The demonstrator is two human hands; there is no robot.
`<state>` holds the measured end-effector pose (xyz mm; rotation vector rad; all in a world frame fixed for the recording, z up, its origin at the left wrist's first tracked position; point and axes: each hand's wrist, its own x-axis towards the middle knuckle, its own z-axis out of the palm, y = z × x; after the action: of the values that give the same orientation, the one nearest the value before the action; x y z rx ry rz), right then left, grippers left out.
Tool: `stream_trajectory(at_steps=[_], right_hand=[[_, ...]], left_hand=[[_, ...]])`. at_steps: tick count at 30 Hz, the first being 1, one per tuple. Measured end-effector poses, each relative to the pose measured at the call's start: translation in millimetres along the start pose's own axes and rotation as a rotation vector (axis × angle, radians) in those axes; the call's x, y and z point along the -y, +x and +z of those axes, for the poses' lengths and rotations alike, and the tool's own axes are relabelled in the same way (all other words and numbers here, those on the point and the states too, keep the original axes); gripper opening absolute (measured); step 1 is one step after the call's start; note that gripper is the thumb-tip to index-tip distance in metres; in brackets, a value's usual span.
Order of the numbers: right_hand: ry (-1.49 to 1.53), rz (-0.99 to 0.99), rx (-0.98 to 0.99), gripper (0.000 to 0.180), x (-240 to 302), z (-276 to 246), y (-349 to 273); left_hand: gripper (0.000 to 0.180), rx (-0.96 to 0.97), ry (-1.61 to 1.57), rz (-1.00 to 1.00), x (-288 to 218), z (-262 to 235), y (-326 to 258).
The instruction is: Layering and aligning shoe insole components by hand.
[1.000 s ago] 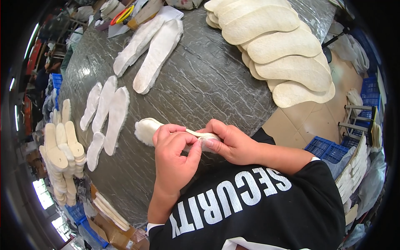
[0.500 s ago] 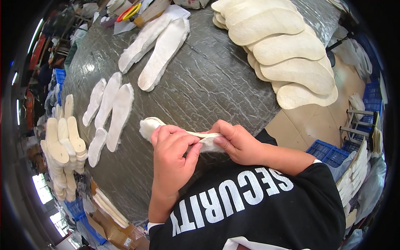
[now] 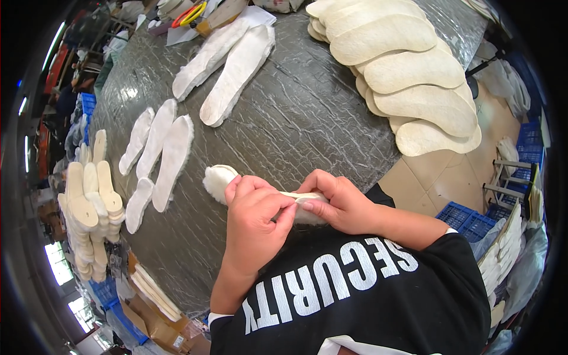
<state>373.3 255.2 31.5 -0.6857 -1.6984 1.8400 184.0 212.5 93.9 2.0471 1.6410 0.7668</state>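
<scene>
Both my hands grip one fleecy insole (image 3: 219, 175), cream on one face and white and fluffy on the other, at the near edge of the table. My left hand (image 3: 255, 216) is closed on its middle, thumb and fingertips pinching the edge. Close beside it, my right hand (image 3: 338, 202) pinches the other end between thumb and bent fingers. The insole's left end sticks out past my left fingers; much of the rest is hidden by my hands. Beyond it, to the left, lie several loose white fleece insoles (image 3: 172, 163).
A large fanned stack of cream insoles (image 3: 416, 70) covers the table's far right. Two long fleece insoles (image 3: 238, 76) lie farther back, near scissors (image 3: 190, 15) with red and yellow handles. More insoles are piled (image 3: 89, 201) at left. Blue crates (image 3: 464, 219) stand on the floor at right.
My left hand has slid slightly right along the insole, its fingertips now nearer my right thumb. More of the insole's left end shows. The view has shifted a little.
</scene>
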Motion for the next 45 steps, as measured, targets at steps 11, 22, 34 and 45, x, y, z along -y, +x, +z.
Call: stream_trajectory(at_steps=[11, 22, 34, 45], right_hand=[[-0.063, -0.038, -0.091, 0.017, -7.5, -1.4, -0.6], [-0.030, -0.134, 0.013, 0.020, -9.6, -10.9, -0.3], [-0.195, 0.139, -0.007, 0.015, 0.0, -8.1, 2.2], [-0.196, 0.095, 0.023, 0.014, -10.1, -7.7, -2.4]], left_hand=[[0.016, 0.091, 0.058, 0.014, 15.1, -6.6, -5.6], [0.009, 0.046, -0.020, 0.044, 14.6, -1.1, -7.0], [0.013, 0.079, 0.071, 0.103, 13.8, 13.4, -9.1], [0.014, 0.178, 0.071, 0.116, 21.0, 2.3, -11.8]])
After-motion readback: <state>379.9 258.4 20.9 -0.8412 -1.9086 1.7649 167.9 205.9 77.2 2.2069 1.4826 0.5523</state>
